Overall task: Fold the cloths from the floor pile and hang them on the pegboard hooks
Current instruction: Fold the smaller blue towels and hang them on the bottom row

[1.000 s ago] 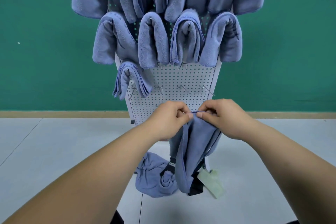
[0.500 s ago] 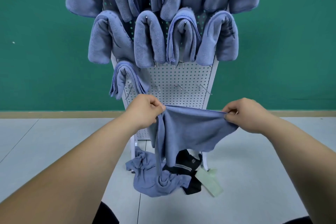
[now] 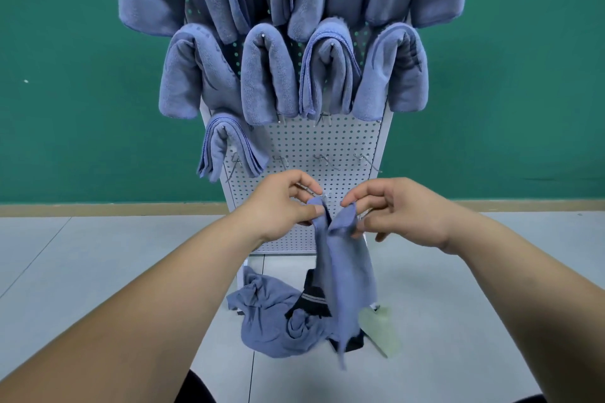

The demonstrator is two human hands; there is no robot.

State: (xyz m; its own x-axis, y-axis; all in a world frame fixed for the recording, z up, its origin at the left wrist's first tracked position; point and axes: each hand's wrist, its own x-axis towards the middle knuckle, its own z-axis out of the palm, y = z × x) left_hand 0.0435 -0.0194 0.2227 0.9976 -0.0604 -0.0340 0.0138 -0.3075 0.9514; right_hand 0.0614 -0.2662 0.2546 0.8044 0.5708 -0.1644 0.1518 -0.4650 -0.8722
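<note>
fluffy matt cloths (image 3: 271, 75); perforated painted metal pegboard (image 3: 327, 141); thin shiny wire hooks (image 3: 322, 159).

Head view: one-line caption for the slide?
Left hand and right hand pinch the top corners of a blue cloth before a pegboard of folded cloths; pile below.

We see one dusty blue-grey on nearly all the fabric: the held cloth (image 3: 348, 271) is plain, and the hung cloths (image 3: 268, 75) match it, with hems edged in a slightly brighter blue. The pegboard (image 3: 327, 141) is white, dotted with an even grid of round holes that read green. Its bare hooks (image 3: 368, 162) are silvery metal. Behind it we find a flat deep green wall (image 3: 82, 75), closed at the foot by a tan skirting band (image 3: 114, 209). The floor (image 3: 98, 271) is pale grey, crossed by thin darker seams. In the floor pile (image 3: 268, 321) we pick out the same blue-grey, a black piece (image 3: 307, 307) with pale stripes, and a pale green piece (image 3: 383, 334).
</note>
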